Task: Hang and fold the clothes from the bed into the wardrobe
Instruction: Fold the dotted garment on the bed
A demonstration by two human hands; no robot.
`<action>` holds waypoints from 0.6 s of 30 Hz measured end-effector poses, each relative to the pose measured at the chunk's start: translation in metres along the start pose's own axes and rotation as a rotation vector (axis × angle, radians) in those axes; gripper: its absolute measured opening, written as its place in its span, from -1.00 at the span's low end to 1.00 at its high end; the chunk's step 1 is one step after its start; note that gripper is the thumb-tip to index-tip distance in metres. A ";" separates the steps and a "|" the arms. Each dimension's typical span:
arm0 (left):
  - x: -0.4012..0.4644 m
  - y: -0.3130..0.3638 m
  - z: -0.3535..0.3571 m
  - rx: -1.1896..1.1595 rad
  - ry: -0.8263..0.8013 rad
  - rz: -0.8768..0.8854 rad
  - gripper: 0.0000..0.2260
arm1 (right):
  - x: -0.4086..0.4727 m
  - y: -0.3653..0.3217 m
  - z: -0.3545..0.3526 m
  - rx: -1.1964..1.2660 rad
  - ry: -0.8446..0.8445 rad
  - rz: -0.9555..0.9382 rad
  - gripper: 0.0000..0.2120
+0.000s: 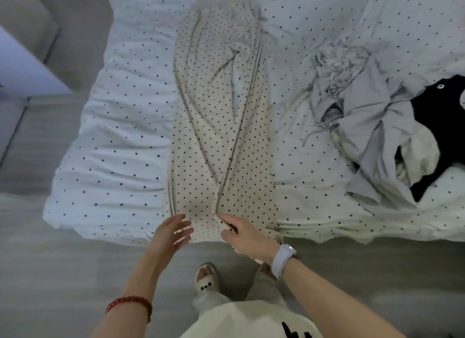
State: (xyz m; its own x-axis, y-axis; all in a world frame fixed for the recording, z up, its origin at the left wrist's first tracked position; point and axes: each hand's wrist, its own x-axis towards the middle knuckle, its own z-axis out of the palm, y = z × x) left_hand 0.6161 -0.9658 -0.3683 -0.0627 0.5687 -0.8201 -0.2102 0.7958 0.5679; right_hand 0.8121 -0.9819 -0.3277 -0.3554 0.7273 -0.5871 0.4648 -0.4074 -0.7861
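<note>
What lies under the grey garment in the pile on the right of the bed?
Under the grey garment a black garment and a whitish piece show, all on the dotted bed sheet. Anything deeper in the pile is covered.

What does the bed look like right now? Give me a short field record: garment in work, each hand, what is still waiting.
garment in work: cream polka-dot garment, laid out lengthwise on the bed, its near end at the bed edge
right hand: pinches a fold of the garment's near end
left hand: open, fingers spread at the near end, holding nothing
still waiting: pile of grey clothes and a black garment, crumpled on the bed's right side
wardrobe: not in view
</note>
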 end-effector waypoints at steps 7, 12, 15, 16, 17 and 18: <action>0.029 0.017 -0.064 0.190 -0.019 0.028 -0.85 | 0.066 -0.006 0.095 -0.080 -0.054 0.048 -0.51; 0.054 0.020 -0.074 0.308 -0.009 0.060 -0.85 | 0.094 0.003 0.135 -0.174 -0.038 -0.001 -0.44; 0.059 0.017 -0.075 0.433 -0.005 0.117 -0.83 | 0.093 0.013 0.145 -0.237 -0.167 -0.021 -0.54; 0.061 0.015 -0.075 0.490 -0.011 0.136 -0.84 | 0.092 0.018 0.147 -0.276 -0.223 -0.001 -0.57; 0.061 0.015 -0.073 0.563 -0.011 0.164 -0.85 | 0.090 0.024 0.147 -0.306 -0.247 0.043 -0.57; 0.062 0.013 -0.072 0.652 0.003 0.201 -0.86 | 0.087 0.029 0.145 -0.309 -0.230 0.095 -0.58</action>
State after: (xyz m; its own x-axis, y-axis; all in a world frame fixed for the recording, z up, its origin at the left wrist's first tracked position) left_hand 0.5394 -0.9352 -0.4164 -0.0415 0.7189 -0.6939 0.4362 0.6379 0.6347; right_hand 0.6771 -1.0103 -0.4294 -0.4552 0.5373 -0.7100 0.7142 -0.2559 -0.6515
